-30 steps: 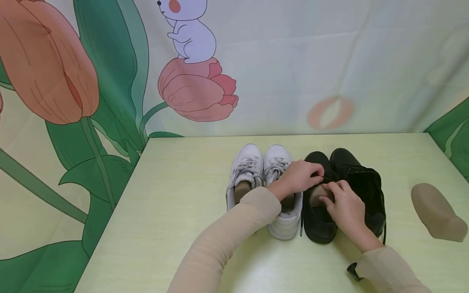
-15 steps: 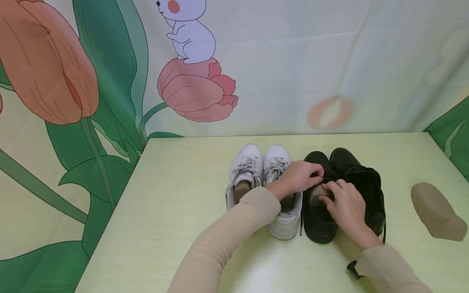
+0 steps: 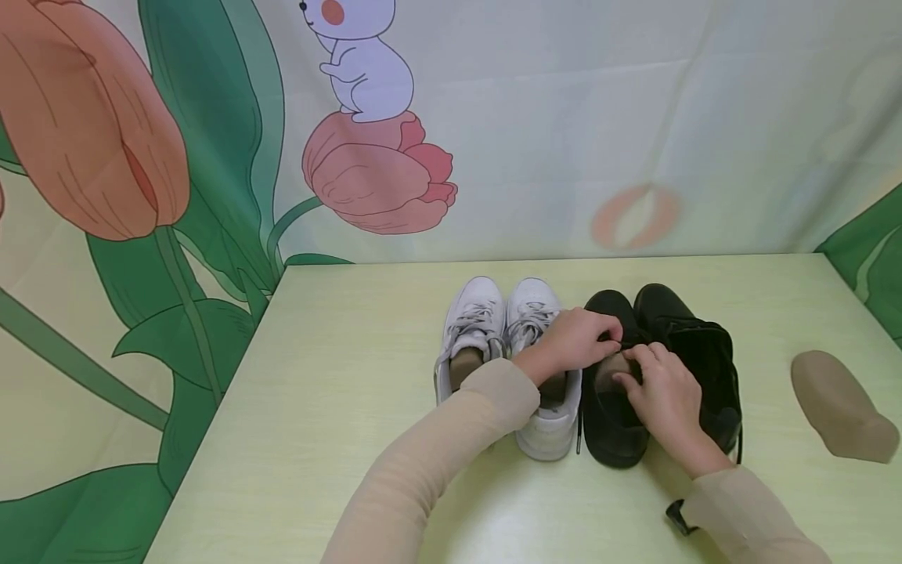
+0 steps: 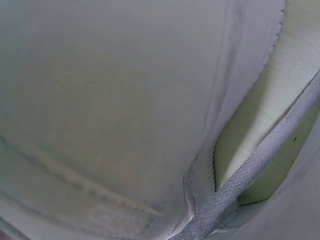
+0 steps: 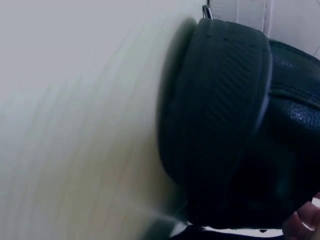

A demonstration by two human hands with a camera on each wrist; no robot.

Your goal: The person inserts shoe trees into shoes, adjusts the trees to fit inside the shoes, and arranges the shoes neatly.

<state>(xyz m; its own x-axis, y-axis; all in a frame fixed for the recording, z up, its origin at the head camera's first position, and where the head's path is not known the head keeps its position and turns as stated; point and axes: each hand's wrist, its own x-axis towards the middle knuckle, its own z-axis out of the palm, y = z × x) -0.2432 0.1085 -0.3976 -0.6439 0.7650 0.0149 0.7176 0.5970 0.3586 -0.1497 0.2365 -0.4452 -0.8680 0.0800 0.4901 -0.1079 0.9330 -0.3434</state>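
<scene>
In the head view, the left black shoe point(image 3: 615, 439) stands on the table with a brown shoe-shaped insert point(image 3: 610, 374) in its opening. My left hand point(image 3: 576, 337) reaches over the white shoes and grips the upper of this shoe at the laces with bent fingers. From the other side my right hand point(image 3: 665, 392) has its fingertips on the tongue edge and its thumb near the insert. Exactly what the fingertips pinch is hidden. In the right wrist view, the black heel point(image 5: 220, 115) is large, with fingertips point(image 5: 300, 225) at the lower right.
A pair of white shoes point(image 3: 475, 301) with brown inserts stands at the left; one fills the left wrist view with its lace point(image 4: 240, 175). The other black shoe point(image 3: 662, 301) has its opening spread wide. A loose brown insert point(image 3: 835, 395) lies on the table point(image 3: 317, 431) at the right.
My right fingertips have shifted slightly up towards the laces. The dark lace visible between the hands earlier is now less exposed. My left hand stays in place.
</scene>
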